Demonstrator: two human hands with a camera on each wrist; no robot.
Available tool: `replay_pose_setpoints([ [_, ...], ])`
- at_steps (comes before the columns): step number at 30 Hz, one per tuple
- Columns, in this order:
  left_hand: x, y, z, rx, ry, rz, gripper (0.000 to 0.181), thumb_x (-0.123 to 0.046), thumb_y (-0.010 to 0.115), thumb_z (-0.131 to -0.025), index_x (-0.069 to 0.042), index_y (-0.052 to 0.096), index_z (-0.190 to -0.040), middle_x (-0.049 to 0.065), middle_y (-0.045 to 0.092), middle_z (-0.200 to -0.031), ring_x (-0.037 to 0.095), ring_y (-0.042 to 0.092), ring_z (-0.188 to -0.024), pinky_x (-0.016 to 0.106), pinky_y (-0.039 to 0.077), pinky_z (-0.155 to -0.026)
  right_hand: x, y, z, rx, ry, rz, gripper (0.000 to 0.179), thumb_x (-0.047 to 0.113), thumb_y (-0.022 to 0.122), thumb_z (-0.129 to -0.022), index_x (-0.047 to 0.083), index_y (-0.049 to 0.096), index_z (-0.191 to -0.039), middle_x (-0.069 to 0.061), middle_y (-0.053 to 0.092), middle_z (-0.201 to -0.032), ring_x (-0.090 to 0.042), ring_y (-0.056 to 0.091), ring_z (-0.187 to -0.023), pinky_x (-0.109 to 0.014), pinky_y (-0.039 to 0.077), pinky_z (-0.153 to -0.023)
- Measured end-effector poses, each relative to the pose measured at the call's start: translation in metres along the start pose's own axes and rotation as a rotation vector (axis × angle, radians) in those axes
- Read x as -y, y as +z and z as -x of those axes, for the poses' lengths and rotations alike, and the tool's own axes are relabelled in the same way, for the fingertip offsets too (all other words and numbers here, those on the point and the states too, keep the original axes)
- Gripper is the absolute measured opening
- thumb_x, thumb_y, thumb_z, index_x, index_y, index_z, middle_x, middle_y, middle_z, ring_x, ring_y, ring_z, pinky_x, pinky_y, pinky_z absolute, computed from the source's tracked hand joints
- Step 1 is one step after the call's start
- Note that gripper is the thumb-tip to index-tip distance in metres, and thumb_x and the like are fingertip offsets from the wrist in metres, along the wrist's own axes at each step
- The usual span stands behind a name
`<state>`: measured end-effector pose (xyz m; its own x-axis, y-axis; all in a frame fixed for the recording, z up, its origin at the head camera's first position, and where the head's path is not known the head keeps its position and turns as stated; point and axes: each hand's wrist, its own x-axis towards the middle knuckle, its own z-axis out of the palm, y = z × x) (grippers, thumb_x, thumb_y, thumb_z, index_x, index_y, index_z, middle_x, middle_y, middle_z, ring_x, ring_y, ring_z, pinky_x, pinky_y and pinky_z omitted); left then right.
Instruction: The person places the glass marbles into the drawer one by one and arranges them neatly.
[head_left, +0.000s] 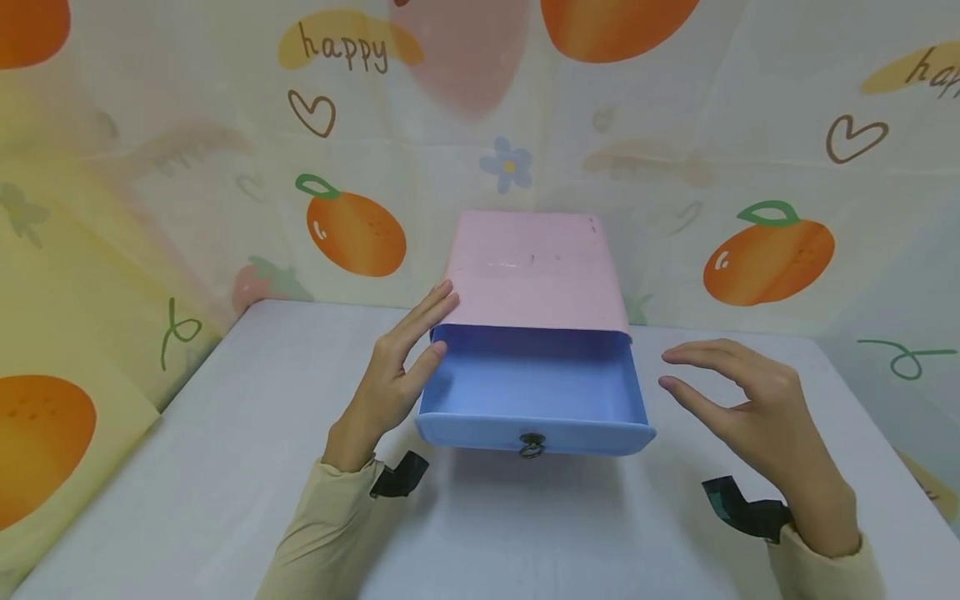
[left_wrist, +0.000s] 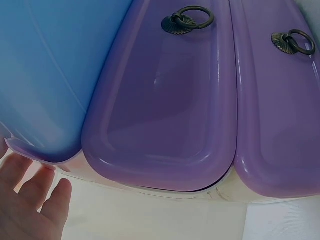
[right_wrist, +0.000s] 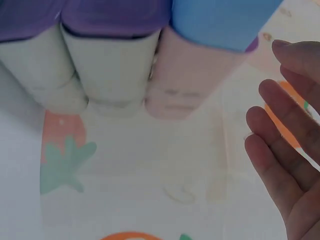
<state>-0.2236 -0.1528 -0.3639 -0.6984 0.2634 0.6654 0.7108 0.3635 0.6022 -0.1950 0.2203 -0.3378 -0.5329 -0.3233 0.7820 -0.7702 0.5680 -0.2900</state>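
A small drawer cabinet with a pink top (head_left: 536, 271) stands at the back of the table. Its top drawer, the blue one (head_left: 536, 379), is pulled out and holds nothing; a dark metal ring pull (head_left: 532, 448) hangs on its front. Two purple drawers (left_wrist: 160, 100) with similar rings sit closed below it in the left wrist view. My left hand (head_left: 386, 379) rests its extended fingers against the cabinet's left side, beside the blue drawer. To the right of the drawer, my right hand (head_left: 765, 408) hovers with thumb and fingers apart and nothing between them.
A white-covered table (head_left: 225, 492) carries the cabinet. Right behind it hangs a printed cloth backdrop (head_left: 510, 100) with oranges and hearts, and another patterned yellow panel (head_left: 82, 275) borders the left side. Black straps (head_left: 401, 475) show at both wrists.
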Motion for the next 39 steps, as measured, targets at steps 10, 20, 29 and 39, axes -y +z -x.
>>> replay_pose_setpoints([
  [10,0.002,-0.001,0.003,0.010,-0.016,-0.001,0.050,-0.004,0.050,-0.095,-0.007,0.050,-0.145,0.006,0.043,-0.157,0.019,0.033,-0.150,0.031,0.026,-0.124,-0.027,-0.004,0.010,-0.028,0.065,0.048,0.052,0.053,0.065,-0.089,0.003,0.077,-0.101,-0.017,0.074,-0.092,0.021,0.054,-0.107,0.001,0.042,-0.090],
  [20,0.002,-0.001,0.000,-0.008,0.019,0.005,0.050,-0.003,0.051,-0.094,-0.005,0.050,-0.145,0.008,0.043,-0.156,0.021,0.035,-0.149,0.027,0.026,-0.124,-0.045,-0.006,0.016,0.013,0.154,0.123,0.043,-0.011,0.084,-0.062,0.000,0.075,-0.103,-0.019,0.074,-0.097,0.028,0.047,-0.107,0.004,0.036,-0.094],
  [29,0.002,-0.001,0.000,-0.003,0.012,0.012,0.050,-0.003,0.051,-0.095,-0.006,0.051,-0.145,0.007,0.043,-0.156,0.020,0.034,-0.149,0.027,0.026,-0.124,-0.057,-0.006,0.024,0.042,0.249,0.166,0.041,-0.007,0.083,-0.068,0.000,0.073,-0.107,-0.018,0.073,-0.102,0.030,0.041,-0.103,0.007,0.032,-0.090],
  [39,0.002,-0.001,0.000,0.009,0.018,0.016,0.048,-0.004,0.051,-0.096,-0.004,0.051,-0.144,0.009,0.043,-0.156,0.021,0.034,-0.150,0.030,0.027,-0.124,-0.073,-0.004,0.035,0.079,0.332,0.182,0.037,0.000,0.083,-0.074,0.003,0.073,-0.110,-0.018,0.073,-0.106,0.030,0.037,-0.101,0.009,0.028,-0.087],
])
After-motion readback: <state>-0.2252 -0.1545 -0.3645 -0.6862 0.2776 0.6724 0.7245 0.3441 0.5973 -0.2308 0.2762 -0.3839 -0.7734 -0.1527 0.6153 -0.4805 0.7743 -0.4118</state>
